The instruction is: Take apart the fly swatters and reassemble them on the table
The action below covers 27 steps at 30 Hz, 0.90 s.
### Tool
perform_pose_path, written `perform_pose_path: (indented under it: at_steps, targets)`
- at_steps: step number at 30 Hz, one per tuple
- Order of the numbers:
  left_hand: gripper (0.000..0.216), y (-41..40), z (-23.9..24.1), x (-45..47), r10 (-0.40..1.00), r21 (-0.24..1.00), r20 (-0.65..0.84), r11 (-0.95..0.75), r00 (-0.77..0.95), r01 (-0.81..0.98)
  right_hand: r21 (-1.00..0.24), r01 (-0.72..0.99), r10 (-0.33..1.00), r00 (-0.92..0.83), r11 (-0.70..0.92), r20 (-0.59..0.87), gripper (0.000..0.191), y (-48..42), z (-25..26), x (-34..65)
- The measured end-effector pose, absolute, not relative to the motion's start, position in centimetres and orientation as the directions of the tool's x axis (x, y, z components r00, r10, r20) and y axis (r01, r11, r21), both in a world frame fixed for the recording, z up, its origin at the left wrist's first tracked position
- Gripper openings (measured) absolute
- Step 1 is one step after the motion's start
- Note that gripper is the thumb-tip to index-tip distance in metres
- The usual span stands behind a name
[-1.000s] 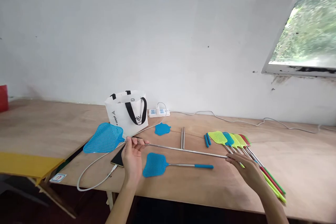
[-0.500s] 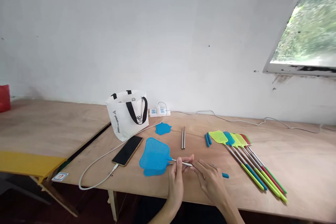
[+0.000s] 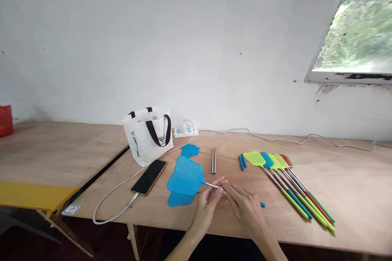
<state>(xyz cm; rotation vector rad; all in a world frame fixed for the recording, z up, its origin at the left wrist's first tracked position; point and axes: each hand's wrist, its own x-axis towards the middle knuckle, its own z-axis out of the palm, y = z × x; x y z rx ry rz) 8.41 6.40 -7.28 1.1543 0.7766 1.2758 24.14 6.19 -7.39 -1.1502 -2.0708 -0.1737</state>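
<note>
A blue fly swatter (image 3: 185, 174) with a thin metal rod is held low over the table's front edge, its mesh head facing left. My left hand (image 3: 208, 200) is closed around the rod, thumb on top. My right hand (image 3: 245, 203) is closed at the rod's right end, its fingertips meeting those of the left; the rod's end is hidden there. Beneath lies a second blue swatter (image 3: 180, 199), partly covered by the first, and a blue grip end (image 3: 262, 204) pokes out beyond my right hand.
Two metal rods (image 3: 213, 161), two blue grips (image 3: 242, 162) and a blue swatter head (image 3: 190, 150) lie farther back. Several coloured swatters (image 3: 294, 189) are fanned out at right. Left are a phone (image 3: 149, 177) on a cable and a white bag (image 3: 147, 138), near a power strip (image 3: 186, 131).
The held swatter's head has turned and lifted slightly, showing more of the swatter beneath. My left hand has shifted its hold, its thumb now lying across the rod.
</note>
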Motion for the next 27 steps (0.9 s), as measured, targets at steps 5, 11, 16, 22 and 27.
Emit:
perform_pose_path:
  at_steps: [5, 11, 16, 22, 27]
  targets:
    - [0.051, 7.0, -7.4, 7.0, 0.947, 0.986, 0.148, -0.118, 0.284, -0.121, -0.353, 0.768, 0.785, -0.297, 0.535, 0.544, 0.039, 7.0, -7.7, 25.6]
    - [0.046, 6.9, -5.5, 4.8, 0.845, 0.958, -0.032, -0.127, 0.533, 0.259, -0.548, 0.677, 0.869, -0.335, 0.491, 0.365, 0.029, 8.1, -8.3, 26.7]
    - [0.037, 6.7, -4.7, 3.9, 0.857, 0.822, -0.055, -0.253, 0.513, 0.511, -0.470, 0.734, 0.862, -0.330, 0.490, 0.384, 0.029, 10.3, -9.5, 26.3]
    - [0.029, 6.5, -5.9, 4.4, 0.841, 0.852, -0.017, -0.271, 0.541, 0.447, -0.214, 0.855, 0.858, -0.390, 0.472, 0.336, 0.030, 13.3, -9.6, 24.7]
    - [0.025, 6.2, -6.1, 4.9, 0.841, 0.866, 0.113, -0.344, 0.530, 0.362, -0.189, 0.806, 0.785, -0.444, 0.560, 0.433, 0.029, 12.1, -10.1, 24.8]
